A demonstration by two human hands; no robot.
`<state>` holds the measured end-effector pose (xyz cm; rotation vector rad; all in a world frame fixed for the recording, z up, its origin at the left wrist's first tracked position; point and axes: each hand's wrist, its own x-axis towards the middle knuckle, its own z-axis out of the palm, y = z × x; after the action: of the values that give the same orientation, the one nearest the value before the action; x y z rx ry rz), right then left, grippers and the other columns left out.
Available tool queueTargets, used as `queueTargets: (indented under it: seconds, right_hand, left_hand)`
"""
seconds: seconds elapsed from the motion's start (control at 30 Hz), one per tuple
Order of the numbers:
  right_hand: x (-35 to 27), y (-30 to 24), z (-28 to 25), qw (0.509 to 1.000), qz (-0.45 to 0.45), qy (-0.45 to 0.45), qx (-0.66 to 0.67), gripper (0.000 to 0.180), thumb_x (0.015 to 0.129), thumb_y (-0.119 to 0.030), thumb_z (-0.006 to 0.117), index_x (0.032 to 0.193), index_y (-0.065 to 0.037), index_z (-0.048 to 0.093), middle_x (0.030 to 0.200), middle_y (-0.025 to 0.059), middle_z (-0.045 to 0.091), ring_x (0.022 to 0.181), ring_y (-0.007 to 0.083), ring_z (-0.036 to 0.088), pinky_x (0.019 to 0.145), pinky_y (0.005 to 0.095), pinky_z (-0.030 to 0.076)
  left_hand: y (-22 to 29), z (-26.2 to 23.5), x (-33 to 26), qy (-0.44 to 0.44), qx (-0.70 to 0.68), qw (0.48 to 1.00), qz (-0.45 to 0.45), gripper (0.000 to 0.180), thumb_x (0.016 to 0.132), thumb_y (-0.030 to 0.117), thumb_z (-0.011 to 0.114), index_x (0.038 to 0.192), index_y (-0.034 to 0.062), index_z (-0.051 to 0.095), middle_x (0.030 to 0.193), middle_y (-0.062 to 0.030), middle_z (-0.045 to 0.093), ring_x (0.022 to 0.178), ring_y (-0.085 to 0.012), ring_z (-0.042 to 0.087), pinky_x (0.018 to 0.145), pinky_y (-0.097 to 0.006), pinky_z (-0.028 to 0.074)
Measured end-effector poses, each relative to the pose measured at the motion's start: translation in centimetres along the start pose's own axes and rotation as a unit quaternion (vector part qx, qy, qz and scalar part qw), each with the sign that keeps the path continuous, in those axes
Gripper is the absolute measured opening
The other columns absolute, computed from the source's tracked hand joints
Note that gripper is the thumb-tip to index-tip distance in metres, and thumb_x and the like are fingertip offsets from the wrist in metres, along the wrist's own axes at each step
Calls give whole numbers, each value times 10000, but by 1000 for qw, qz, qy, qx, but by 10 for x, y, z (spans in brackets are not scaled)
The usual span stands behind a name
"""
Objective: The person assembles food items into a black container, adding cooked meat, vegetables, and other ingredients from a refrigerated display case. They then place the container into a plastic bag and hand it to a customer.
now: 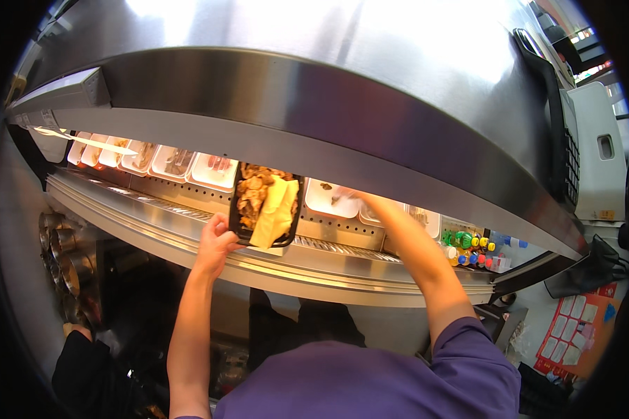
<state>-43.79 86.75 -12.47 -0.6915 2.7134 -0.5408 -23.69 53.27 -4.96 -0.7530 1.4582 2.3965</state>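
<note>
My left hand (218, 246) grips the lower left corner of a black food tray (299, 216), thumb and fingers closed on its rim. The tray is tilted up at the front of a lit display case. In it lie browned food pieces (255, 190) and, over their right side, folded yellow sheets of food (277, 211). Further right, my right hand (347, 196) reaches into the case, at a white container (321, 202) with little in it. That hand is blurred and partly cut off by the case's upper edge, so its fingers cannot be made out.
More white containers (171, 163) line the case to the left. Small bottles with coloured caps (472, 248) stand at its right end. A broad steel top (293, 77) overhangs the case. Metal pots (73, 272) and another person's hand (77, 329) are at lower left.
</note>
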Motion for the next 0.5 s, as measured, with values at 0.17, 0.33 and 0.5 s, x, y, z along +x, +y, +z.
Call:
queueTargets:
  seconds: [0.17,0.33,0.5]
  right_hand:
    - [17,22,112,998,-3,-42,-46,105,841,-127,618,823,-27,645,755,135,644,693,255,642,627,371,516]
    - [19,37,149,998,-8,-58,-24,88,836,-106,620,815,-25,646,738,128,642,675,246,642,614,366,518]
    - [19,66,133,998,-46,-28,27,71,831,-86,623,807,-23,647,720,120,640,656,237,643,601,361,520]
  left_hand:
    - [13,-10,-25,75,13,997,7,212,798,-80,540,907,87,467,926,-44,618,801,-135,647,696,-305,593]
    - [2,-18,-26,66,-10,998,21,232,794,-86,544,933,89,480,898,-23,593,769,-120,616,696,-307,590]
    - [0,-19,-18,51,-20,998,12,236,781,-96,550,918,84,480,947,-64,640,801,-157,657,706,-327,603]
